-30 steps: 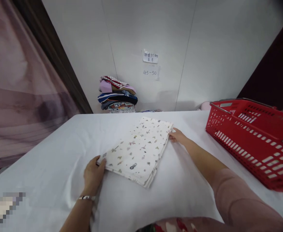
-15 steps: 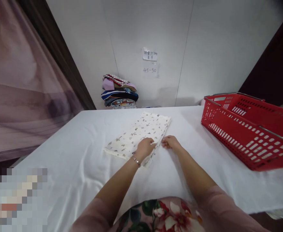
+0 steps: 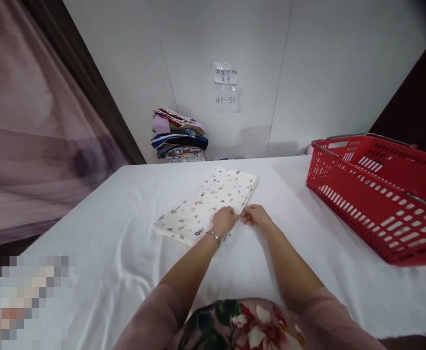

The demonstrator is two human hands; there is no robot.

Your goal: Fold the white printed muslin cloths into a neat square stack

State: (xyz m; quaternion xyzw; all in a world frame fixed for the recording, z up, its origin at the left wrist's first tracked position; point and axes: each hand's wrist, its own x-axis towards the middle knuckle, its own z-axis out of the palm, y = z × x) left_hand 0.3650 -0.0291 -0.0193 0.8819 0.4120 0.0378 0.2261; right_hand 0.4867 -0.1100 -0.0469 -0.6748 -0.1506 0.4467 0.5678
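A cream cloth (image 3: 201, 204) with a small scattered print lies folded flat in a slanted rectangle on the white-covered table. My left hand (image 3: 224, 221), a bracelet at its wrist, rests over the cloth's near right part, with thumb and fingers closed at the right edge. From the other side, my right hand (image 3: 255, 215) meets that same edge, its fingers bent and closed on it. The fingertips of both hands nearly touch, and the bit of edge between them is mostly hidden.
To the right stands a red plastic basket (image 3: 366, 204) with metal handles. A stack of folded fabrics (image 3: 179, 138) is by the wall beyond the table (image 3: 99, 228). Paper signs (image 3: 226, 87) hang on the wall, and a pink curtain (image 3: 52, 121) drapes at the left.
My left hand has shifted slightly right and its fingers now close at the cloth's right edge. My right hand has come in to that edge. The cloth's left corner lies slightly further left.
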